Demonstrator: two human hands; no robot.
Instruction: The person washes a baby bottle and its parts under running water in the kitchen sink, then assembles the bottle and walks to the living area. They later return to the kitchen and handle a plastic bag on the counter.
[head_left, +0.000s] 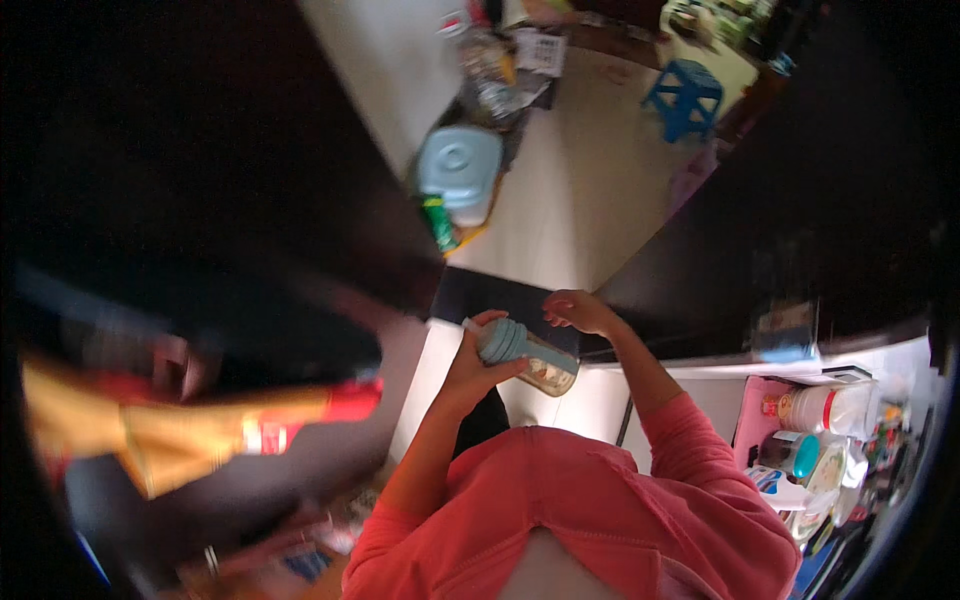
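A drinking bottle with a blue-grey screw lid and a clear, patterned body lies tilted in front of my torso. My left hand is wrapped around its lid end, thumb along the side. The bottle's base points to the right and slightly down. My right hand hovers above and to the right of the bottle, apart from it, with its fingers loosely curled. Nothing shows in the right hand, though its inner side is partly turned away and blurred.
Ahead on the floor sit a lidded light-blue box, a green packet and a clear plastic bottle. Farther off stands a blue plastic stool. Dark panels rise on both sides. At right, several jars and containers crowd a shelf or counter.
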